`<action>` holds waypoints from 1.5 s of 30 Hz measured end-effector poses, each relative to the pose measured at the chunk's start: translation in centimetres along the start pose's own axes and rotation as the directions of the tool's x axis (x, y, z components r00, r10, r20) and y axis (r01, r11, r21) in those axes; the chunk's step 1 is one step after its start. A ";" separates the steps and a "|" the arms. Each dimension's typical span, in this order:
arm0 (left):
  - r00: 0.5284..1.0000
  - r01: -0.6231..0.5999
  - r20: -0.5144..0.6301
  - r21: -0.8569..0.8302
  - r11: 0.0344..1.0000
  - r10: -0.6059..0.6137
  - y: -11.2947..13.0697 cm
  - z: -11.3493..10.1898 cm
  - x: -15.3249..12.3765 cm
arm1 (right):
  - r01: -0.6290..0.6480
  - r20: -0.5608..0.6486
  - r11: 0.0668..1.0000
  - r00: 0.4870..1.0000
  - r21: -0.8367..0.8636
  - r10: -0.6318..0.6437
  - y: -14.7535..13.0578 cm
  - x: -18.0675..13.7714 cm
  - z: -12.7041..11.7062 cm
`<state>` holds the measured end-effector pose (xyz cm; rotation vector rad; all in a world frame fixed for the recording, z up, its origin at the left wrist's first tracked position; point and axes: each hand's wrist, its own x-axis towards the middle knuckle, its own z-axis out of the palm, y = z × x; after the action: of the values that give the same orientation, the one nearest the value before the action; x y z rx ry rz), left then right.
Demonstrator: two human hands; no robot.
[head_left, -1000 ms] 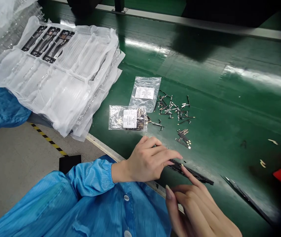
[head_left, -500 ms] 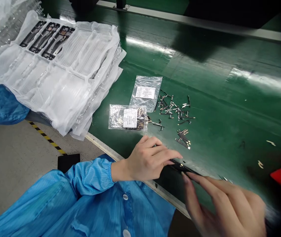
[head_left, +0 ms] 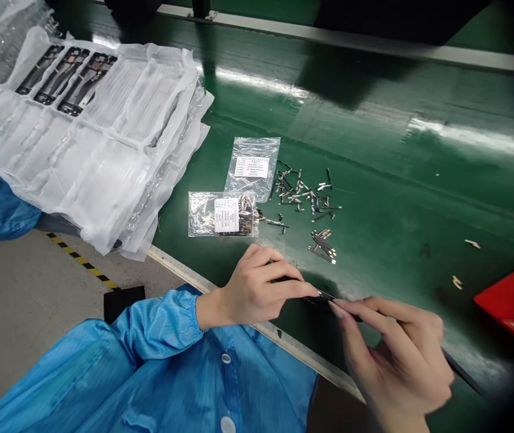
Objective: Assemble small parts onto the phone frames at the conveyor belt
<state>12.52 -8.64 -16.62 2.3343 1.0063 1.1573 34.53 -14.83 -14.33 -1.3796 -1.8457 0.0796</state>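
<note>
On the green table [head_left: 374, 150], far left, lies a pile of white plastic trays [head_left: 94, 132]. Next come 2 small clear bags [head_left: 223, 214] and loose little metal pins [head_left: 304, 195]. Near the front edge, the left hand [head_left: 257, 291] and right hand [head_left: 396, 361] pinch a thin black strip [head_left: 326, 296] between closed fingers.

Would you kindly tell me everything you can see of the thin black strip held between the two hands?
The thin black strip is a long, narrow, dark, flat part, lying roughly level just above the near edge of the green belt. The left hand pinches one end in its fingertips; the right hand meets it from the other side, hiding most of it. Its material cannot be told.
</note>
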 end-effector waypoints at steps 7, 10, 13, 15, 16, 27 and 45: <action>1.000 -0.007 0.008 -0.004 1.000 0.007 -0.2 0.1 -0.2 | -0.027 -0.002 0.999 1.000 0.042 0.027 0.1 0.1 0.6; 0.999 -0.020 -0.034 -0.018 1.000 0.019 -0.2 0.1 -0.1 | -0.021 0.009 0.999 1.000 0.046 0.021 0.1 0.3 0.5; 0.998 -0.038 -0.040 -0.018 0.999 0.038 -0.4 0.0 -0.2 | -0.016 0.018 0.999 1.000 0.047 0.016 -0.3 0.6 0.3; 0.998 -0.053 -0.037 -0.034 0.998 0.051 -0.5 0.0 -0.4 | -0.030 0.032 0.998 0.999 0.056 0.028 -0.7 0.8 0.1; 0.998 -0.055 -0.035 -0.045 0.997 0.054 -0.6 0.0 -0.5 | -0.043 0.041 0.997 0.998 0.066 0.040 -0.9 0.8 0.0; 0.999 -0.038 -0.036 -0.080 0.996 0.035 -0.8 0.3 -0.7 | -0.257 0.007 0.914 0.963 0.313 0.268 -1.7 -0.2 0.5; 0.990 -0.093 -0.105 -0.028 0.995 0.089 0.9 -0.6 -0.8 | -0.332 0.191 0.716 0.943 0.614 0.273 -0.6 -2.4 1.2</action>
<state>12.07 -9.87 -16.18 2.3368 0.9158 1.3324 33.47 -16.56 -16.22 -1.1646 -1.4225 0.8791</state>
